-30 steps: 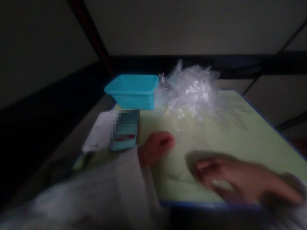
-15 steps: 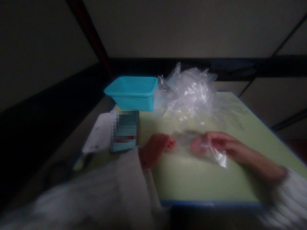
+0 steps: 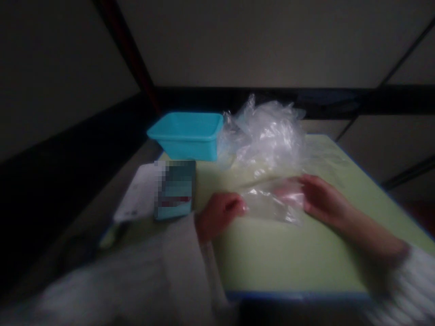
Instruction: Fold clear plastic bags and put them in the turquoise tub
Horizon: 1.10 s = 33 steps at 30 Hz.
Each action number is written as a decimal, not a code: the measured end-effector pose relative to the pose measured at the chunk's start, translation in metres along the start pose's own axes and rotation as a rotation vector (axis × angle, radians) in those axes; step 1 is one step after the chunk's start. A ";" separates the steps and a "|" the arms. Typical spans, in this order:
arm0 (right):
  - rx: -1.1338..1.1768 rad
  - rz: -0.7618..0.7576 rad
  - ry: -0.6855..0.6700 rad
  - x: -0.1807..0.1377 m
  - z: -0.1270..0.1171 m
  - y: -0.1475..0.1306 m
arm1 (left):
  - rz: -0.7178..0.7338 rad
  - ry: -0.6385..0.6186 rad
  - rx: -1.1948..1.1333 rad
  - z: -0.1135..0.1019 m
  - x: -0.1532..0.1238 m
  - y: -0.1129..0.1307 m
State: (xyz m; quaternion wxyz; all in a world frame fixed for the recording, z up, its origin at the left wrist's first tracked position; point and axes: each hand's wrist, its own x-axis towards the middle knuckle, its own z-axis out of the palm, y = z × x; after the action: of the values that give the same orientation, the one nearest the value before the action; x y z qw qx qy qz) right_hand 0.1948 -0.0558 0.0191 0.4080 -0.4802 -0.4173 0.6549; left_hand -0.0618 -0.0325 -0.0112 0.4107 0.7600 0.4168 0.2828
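Observation:
A small clear plastic bag [image 3: 265, 206] is stretched between my two hands above the table. My left hand [image 3: 220, 213] is closed in a pinch on the bag's left end. From the right, my right hand [image 3: 322, 197] reaches to the bag's other end. Its fingers are stretched out and show through the film, inside or behind it; I cannot tell which. Just beyond lies a heap of crumpled clear plastic bags [image 3: 272, 131].
A turquoise plastic basin [image 3: 190, 148] stands at the back left of the yellow-green table [image 3: 288, 262]. In front of it lie a dark teal, partly pixelated flat object [image 3: 180, 181] and a white sheet [image 3: 136, 194]. The table has a blue edge [image 3: 299, 296].
The bag has been drawn out flatter between my hands. My right hand has shifted slightly, its fingers now stretched along the film. My left hand keeps its pinch.

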 end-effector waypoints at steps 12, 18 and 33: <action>-0.512 -0.206 -0.027 -0.011 -0.003 0.004 | -0.057 0.006 -0.125 0.000 -0.001 -0.001; -0.518 -0.222 -0.114 -0.009 0.000 0.010 | -0.084 -0.018 -0.185 -0.002 0.000 0.000; -0.425 -0.196 -0.111 -0.002 -0.005 0.013 | -0.235 0.051 -0.443 0.004 -0.001 -0.001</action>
State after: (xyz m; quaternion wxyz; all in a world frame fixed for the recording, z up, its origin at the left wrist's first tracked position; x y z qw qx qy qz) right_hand 0.1987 -0.0612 0.0065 0.3359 -0.4758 -0.6119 0.5351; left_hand -0.0597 -0.0349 -0.0139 0.5866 0.5904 0.4406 0.3366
